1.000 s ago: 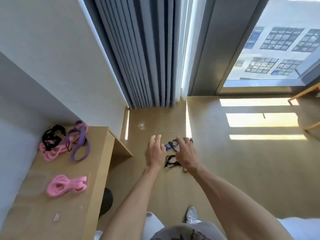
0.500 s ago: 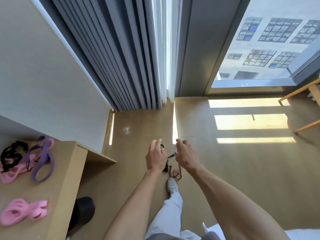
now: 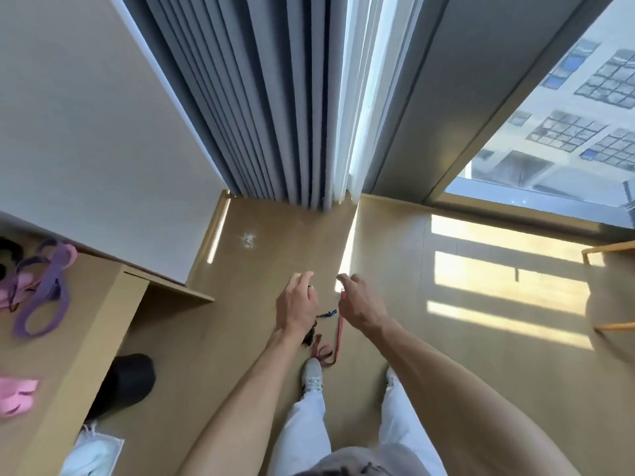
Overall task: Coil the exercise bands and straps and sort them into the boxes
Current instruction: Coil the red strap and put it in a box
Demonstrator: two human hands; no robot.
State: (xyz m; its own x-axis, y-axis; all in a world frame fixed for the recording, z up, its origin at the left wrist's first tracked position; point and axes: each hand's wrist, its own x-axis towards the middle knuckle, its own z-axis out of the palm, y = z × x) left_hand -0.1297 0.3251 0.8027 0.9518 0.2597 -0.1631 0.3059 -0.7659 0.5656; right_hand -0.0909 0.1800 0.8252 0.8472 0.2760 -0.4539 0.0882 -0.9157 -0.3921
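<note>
My left hand and my right hand are held out side by side above the wooden floor. The right hand pinches the top end of a red strap, which hangs down and loops near my shoe. A black strap shows at the fingers and below the wrist of the left hand, whose fingers curl round it. A small blue strap piece hangs between the two hands. On the desk at the left lie a purple band and pink bands. No boxes are in view.
A black stool stands under the desk and a white bag lies on the floor beside it. Grey curtains hang straight ahead, with a window to their right. A wooden chair frame stands at the right edge.
The straps that lay on the floor a second ago now hang from my hands, the red one lengthwise. The view has shifted right, so the desk sits further left.
</note>
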